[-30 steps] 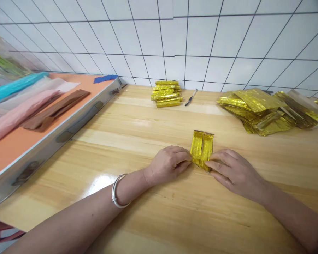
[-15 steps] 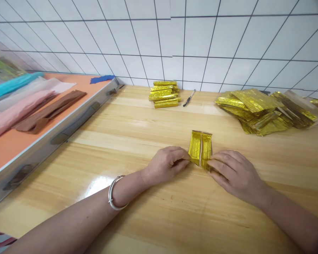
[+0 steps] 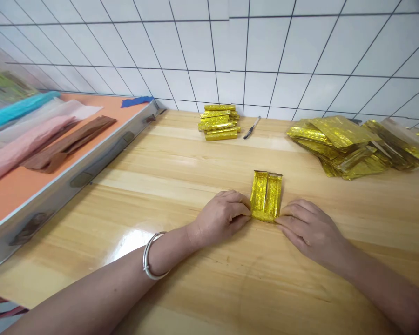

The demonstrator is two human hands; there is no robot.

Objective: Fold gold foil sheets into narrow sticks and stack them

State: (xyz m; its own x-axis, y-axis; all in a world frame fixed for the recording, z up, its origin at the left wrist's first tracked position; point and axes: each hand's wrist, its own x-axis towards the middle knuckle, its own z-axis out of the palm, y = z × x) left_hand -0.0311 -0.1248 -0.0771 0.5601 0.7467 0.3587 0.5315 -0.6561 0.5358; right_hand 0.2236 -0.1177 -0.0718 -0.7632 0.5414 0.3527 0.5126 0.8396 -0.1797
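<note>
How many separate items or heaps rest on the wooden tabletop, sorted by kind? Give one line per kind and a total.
Foil piece, held at its near end by left hand and right hand: 1
Stack of folded foil: 1
Loose foil heap: 1
Pen: 1
Total: 4

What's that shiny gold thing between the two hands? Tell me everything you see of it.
The gold foil piece is shiny, crinkled metallic foil folded into a narrow rectangle, two long flaps meeting at a seam down its middle. It lies flat on the wooden table, its length pointing away from the person. The left hand pinches its near left corner; the right hand touches its near right corner.
</note>
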